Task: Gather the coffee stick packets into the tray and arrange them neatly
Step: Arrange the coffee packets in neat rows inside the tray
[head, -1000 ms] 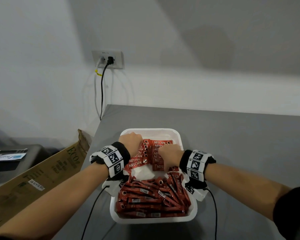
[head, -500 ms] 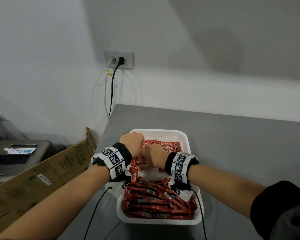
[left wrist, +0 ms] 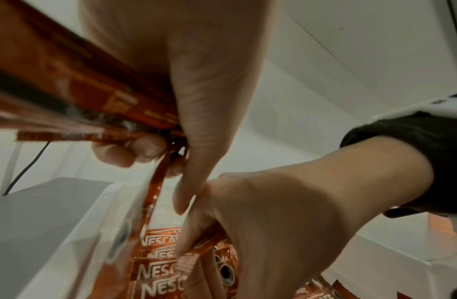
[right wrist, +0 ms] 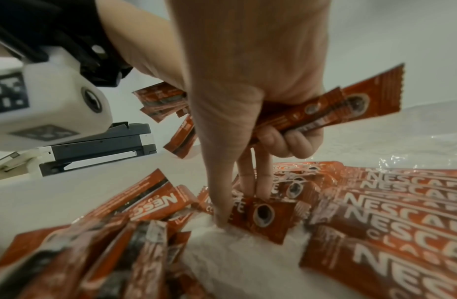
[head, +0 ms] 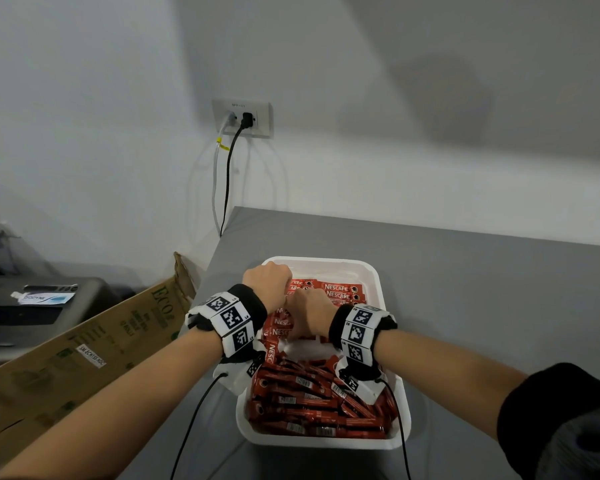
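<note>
A white tray (head: 371, 271) on the grey table holds red Nescafe stick packets: a flat row (head: 340, 292) at its far end and a loose pile (head: 312, 403) in the near half. Both hands are over the far half, knuckles touching. My left hand (head: 266, 282) grips a bundle of packets (left wrist: 69, 91), fingers curled round it and thumb pointing down. My right hand (head: 307, 311) clamps another bundle (right wrist: 324, 113) under its curled last fingers. Its thumb and two fingers pinch a single packet (right wrist: 260, 214) lying in the tray.
A flattened cardboard box (head: 84, 341) leans along the table's left edge, beside a dark machine (head: 32, 306). A wall socket (head: 243, 119) with two cables hangs behind the table corner. Wrist-camera cables trail off the near edge. Bare grey tabletop (head: 482, 289) lies right of the tray.
My right hand has slid left across the row of packets until it meets my left hand. The left hand has stayed at the tray's far left.
</note>
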`<action>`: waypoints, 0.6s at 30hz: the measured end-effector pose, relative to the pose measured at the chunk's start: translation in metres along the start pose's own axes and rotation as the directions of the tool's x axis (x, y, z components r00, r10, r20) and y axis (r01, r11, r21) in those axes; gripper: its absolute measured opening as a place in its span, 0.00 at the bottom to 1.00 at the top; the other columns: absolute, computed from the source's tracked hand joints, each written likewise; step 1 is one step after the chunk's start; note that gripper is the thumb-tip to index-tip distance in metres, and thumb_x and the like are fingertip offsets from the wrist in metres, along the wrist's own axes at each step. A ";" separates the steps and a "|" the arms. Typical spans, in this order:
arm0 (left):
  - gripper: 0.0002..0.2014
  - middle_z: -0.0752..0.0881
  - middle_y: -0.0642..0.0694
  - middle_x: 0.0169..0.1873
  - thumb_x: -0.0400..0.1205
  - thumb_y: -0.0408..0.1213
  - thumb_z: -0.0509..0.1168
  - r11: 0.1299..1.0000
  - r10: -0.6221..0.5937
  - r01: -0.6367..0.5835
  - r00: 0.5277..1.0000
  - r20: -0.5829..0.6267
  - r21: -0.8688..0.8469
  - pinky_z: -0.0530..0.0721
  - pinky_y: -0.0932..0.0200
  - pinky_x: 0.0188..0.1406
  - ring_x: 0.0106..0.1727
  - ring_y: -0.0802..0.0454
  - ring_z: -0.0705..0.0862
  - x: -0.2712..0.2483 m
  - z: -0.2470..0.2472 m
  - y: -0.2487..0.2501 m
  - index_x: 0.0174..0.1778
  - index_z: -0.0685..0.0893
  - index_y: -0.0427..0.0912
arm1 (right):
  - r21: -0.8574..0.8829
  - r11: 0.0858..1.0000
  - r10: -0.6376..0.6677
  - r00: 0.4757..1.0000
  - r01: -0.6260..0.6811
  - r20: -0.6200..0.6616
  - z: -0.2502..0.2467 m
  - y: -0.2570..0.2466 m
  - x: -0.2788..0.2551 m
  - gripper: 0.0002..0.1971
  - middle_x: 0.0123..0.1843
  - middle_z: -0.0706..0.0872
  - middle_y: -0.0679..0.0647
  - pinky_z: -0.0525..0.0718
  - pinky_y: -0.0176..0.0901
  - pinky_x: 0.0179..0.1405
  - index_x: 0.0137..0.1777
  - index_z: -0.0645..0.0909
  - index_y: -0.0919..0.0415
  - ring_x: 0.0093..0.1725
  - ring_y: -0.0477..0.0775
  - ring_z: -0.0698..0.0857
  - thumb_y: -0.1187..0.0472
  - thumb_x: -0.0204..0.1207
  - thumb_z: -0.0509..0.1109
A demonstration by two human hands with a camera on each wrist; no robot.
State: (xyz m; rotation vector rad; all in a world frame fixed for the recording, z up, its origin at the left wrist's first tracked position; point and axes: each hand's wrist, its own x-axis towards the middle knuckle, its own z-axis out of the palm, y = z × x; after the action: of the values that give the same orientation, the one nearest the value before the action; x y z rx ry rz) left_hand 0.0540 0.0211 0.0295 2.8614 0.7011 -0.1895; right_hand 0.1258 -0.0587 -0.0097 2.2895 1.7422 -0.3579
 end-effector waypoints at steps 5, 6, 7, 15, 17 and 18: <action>0.09 0.84 0.44 0.50 0.77 0.27 0.59 1.000 0.006 -0.006 1.000 -0.007 0.011 0.80 0.57 0.47 0.50 0.45 0.83 0.001 -0.001 0.001 0.46 0.82 0.43 | 0.012 1.000 0.000 1.000 -0.001 0.031 -0.002 0.000 -0.001 0.21 0.36 0.81 0.51 0.88 0.45 0.45 0.51 0.81 0.62 0.37 0.52 0.82 0.43 0.70 0.75; 0.09 0.84 0.44 0.50 0.78 0.27 0.60 1.000 0.009 -0.009 1.000 -0.005 0.009 0.81 0.56 0.48 0.50 0.45 0.83 0.001 -0.001 0.001 0.46 0.82 0.43 | 0.012 1.000 -0.001 0.999 0.001 0.040 -0.002 0.001 -0.001 0.22 0.36 0.81 0.51 0.88 0.45 0.45 0.51 0.81 0.62 0.37 0.51 0.83 0.43 0.70 0.75; 0.09 0.84 0.44 0.49 0.78 0.27 0.60 1.000 0.011 -0.011 1.000 -0.004 0.006 0.82 0.56 0.49 0.50 0.46 0.83 0.001 0.000 0.001 0.45 0.82 0.43 | 0.015 1.000 -0.002 0.999 0.002 0.049 -0.002 0.001 -0.001 0.22 0.36 0.82 0.51 0.88 0.45 0.45 0.51 0.81 0.62 0.37 0.51 0.83 0.43 0.70 0.75; 0.09 0.80 0.47 0.40 0.78 0.29 0.59 1.000 0.026 -0.027 0.999 -0.038 -0.011 0.79 0.57 0.42 0.45 0.46 0.83 0.000 0.002 -0.002 0.37 0.76 0.46 | 0.185 0.981 0.064 0.996 -0.051 -0.064 -0.015 0.035 -0.019 0.18 0.39 0.86 0.51 0.81 0.43 0.37 0.40 0.81 0.58 0.39 0.52 0.84 0.45 0.65 0.79; 0.09 0.78 0.49 0.38 0.79 0.29 0.58 0.999 0.031 -0.032 0.999 -0.039 -0.025 0.78 0.59 0.40 0.41 0.49 0.80 0.001 0.004 -0.004 0.35 0.75 0.47 | 0.177 0.980 0.097 0.995 -0.092 -0.020 -0.018 0.056 -0.028 0.12 0.39 0.87 0.51 0.82 0.43 0.38 0.37 0.81 0.56 0.40 0.52 0.85 0.51 0.64 0.80; 0.09 0.78 0.49 0.38 0.79 0.29 0.58 0.999 0.034 -0.035 0.999 -0.035 -0.031 0.79 0.59 0.40 0.40 0.50 0.79 0.001 0.006 -0.004 0.36 0.75 0.46 | 0.179 0.977 0.109 0.993 -0.113 0.034 -0.015 0.063 -0.032 0.12 0.38 0.87 0.50 0.85 0.44 0.40 0.35 0.81 0.56 0.40 0.51 0.86 0.53 0.63 0.81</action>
State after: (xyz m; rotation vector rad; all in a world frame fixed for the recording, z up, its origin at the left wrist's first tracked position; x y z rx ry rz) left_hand 0.0531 0.0238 0.0232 2.8508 0.6540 -0.1238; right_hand 0.1788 -0.0993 0.0182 2.4843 1.6213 -0.5406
